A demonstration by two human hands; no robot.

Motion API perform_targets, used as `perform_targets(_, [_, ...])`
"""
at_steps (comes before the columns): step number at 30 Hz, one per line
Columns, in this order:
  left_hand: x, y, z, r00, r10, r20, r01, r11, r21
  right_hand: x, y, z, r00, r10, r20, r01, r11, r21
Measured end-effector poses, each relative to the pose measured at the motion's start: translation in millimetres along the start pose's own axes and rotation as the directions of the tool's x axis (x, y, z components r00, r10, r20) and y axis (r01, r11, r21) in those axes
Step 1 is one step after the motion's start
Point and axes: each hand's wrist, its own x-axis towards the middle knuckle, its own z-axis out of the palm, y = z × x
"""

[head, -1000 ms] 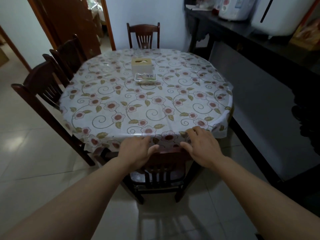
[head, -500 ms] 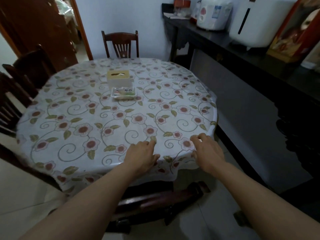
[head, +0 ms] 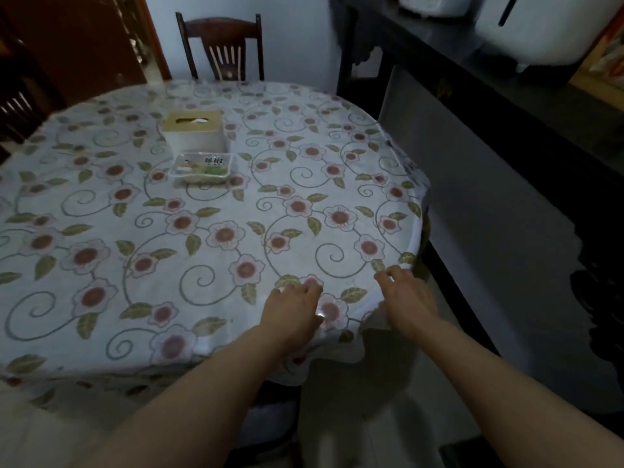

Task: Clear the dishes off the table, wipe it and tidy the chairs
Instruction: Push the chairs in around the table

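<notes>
Since half a second ago your view has moved closer and both hands have slid rightward along the table point(head: 101, 265) near edge. Your left hand point(head: 293, 310) and right hand point(head: 407, 300) rest there, fingers relaxed, pinching nothing. At upper left: one tissue box point(head: 194, 131), one packet point(head: 202, 167), two chairs, chair point(head: 223, 45) and dark chair point(head: 20, 103).

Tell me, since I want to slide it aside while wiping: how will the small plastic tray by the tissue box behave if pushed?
The plastic tray looks thin and shallow, so probably light, sliding easily on the glossy tablecloth. Its low, flat shape makes tipping unlikely. It sits close against the tissue box, so pushing that way would likely shove both.
</notes>
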Motion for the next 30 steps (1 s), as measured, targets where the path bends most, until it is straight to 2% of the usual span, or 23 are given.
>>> perform_targets(8, [82,68,39,0.994,-0.107,0.019,0.107,0.994,0.017,80,81,55,0.984,-0.165,0.064,0.165,0.986,0.003])
perform_targets(11, [100,74,52,0.991,-0.131,-0.011,0.131,0.991,-0.018,99,92,73,0.972,-0.235,0.021,0.234,0.972,0.026])
perform_targets(15, [117,73,63,0.988,-0.152,-0.011,0.151,0.988,-0.005,115,101,87,0.949,-0.308,0.068,0.306,0.951,0.039])
perform_targets(23, [126,79,55,0.999,-0.037,0.040,0.030,0.987,0.157,123,109,80,0.875,-0.483,-0.034,0.478,0.873,-0.097])
perform_targets(27, [132,88,47,0.996,0.004,0.085,-0.027,0.960,0.278,121,107,82,0.876,-0.482,0.002,0.473,0.859,-0.195])
perform_targets(30, [130,88,46,0.996,-0.002,0.085,-0.021,0.962,0.271,124,107,86,0.871,-0.488,-0.050,0.467,0.856,-0.224])
